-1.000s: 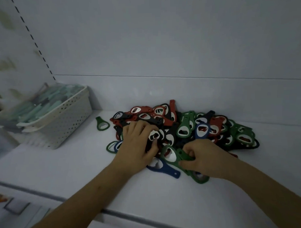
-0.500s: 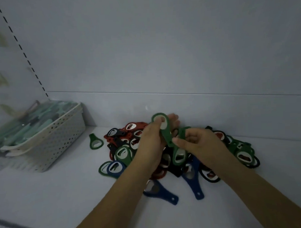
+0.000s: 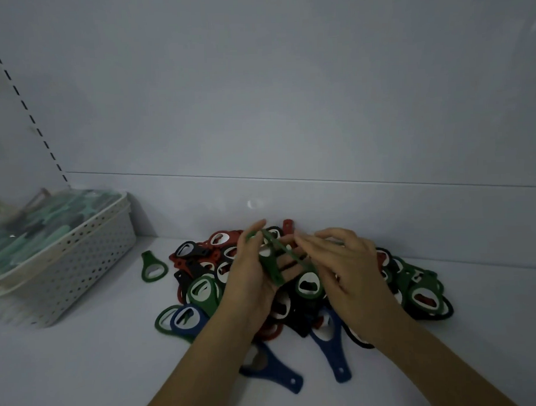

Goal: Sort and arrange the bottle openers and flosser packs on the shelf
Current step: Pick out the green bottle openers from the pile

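White shelf (image 3: 84, 376) under dim light carries a heap of bottle openers (image 3: 293, 281) in red, black, green and blue near the back wall, one stray green opener (image 3: 152, 267) lying apart to its left. Above the heap the left hand (image 3: 251, 282) curls round a green bottle opener (image 3: 273, 263), while the right hand (image 3: 351, 276) pinches a second green opener (image 3: 307, 282) just beside it. At far left a perforated white basket (image 3: 80, 264) holds pale green flosser packs (image 3: 34, 232), blurred.
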`<state>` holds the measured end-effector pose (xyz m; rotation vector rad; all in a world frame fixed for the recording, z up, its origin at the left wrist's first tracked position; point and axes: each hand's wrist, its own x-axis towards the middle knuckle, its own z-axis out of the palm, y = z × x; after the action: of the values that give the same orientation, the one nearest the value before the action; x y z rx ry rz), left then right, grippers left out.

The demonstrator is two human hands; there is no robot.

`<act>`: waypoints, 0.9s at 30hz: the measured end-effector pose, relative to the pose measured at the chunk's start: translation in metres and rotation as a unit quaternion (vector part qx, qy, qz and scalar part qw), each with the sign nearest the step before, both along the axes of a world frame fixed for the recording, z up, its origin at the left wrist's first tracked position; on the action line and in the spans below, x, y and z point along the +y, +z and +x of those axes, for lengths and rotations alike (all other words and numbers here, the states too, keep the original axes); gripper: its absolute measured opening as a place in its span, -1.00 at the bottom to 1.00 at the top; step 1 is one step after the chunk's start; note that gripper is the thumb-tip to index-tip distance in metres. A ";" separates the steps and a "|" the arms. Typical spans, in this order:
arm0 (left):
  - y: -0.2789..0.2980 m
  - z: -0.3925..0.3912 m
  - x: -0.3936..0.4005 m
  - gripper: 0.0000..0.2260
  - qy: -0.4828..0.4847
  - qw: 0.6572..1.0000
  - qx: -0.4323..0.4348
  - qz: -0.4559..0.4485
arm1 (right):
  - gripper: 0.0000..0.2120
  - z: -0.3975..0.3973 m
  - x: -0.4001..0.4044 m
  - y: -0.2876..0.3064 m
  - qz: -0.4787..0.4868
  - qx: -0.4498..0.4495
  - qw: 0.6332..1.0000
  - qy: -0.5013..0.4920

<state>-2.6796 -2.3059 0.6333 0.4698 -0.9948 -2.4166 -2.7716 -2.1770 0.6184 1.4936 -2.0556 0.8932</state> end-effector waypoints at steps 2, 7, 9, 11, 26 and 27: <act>-0.001 0.000 -0.004 -0.72 -0.005 0.999 0.011 0.033 | -0.59 -0.002 0.003 0.000 -0.003 0.022 1.000 -0.011; -0.007 -0.001 0.000 -0.72 0.028 0.999 -0.038 -0.013 | -0.59 0.001 0.002 -0.004 -0.066 -0.032 0.997 -0.031; -0.006 0.000 -0.005 -0.76 0.039 0.999 -0.024 -0.030 | -0.61 -0.002 0.006 -0.006 -0.050 -0.095 0.993 -0.047; -0.005 0.002 -0.008 -0.65 0.038 0.999 0.005 -0.022 | -0.35 -0.004 0.008 -0.012 0.078 -0.093 0.988 -0.099; -0.005 0.003 -0.005 -0.41 0.029 0.996 -0.010 -0.081 | -0.42 -0.014 -0.009 -0.027 0.105 -0.112 0.968 -0.199; -0.006 0.002 -0.005 -0.42 0.033 0.996 -0.006 -0.083 | -0.51 -0.014 -0.009 -0.026 0.088 -0.107 0.972 -0.191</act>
<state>-2.6773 -2.3111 0.6274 0.4511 -1.1553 -2.2523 -2.7857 -2.1865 0.5920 1.0566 -2.5239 0.7575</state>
